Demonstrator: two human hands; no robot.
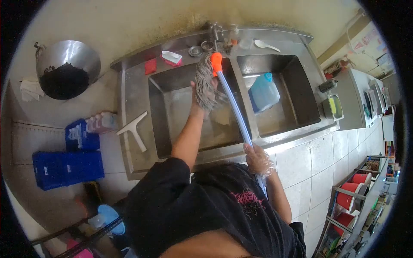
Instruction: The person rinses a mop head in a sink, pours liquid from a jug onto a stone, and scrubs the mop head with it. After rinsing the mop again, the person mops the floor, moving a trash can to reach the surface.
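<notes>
A mop with a pale blue handle (234, 105) and an orange head clamp (216, 62) slants over the left basin of a steel double sink (254, 124). Its grey strands (204, 81) hang above that basin. My left hand (195, 98) is wrapped round the strands, which partly cover its fingers. Lower down, my right hand (259, 160), in a clear plastic glove, grips the handle near my body. Beneath the strands, the left basin appears wet, with a pale patch (222, 115) on its floor that I cannot make out.
A blue-tinted jug (264, 92) stands in the right basin. A squeegee (135, 130) lies on the left drainboard. Along the back ledge are a faucet (216, 32), a white brush (171, 56) and a white spoon (266, 45). Blue crates (69, 167) sit at left; a rack (344, 202) stands right.
</notes>
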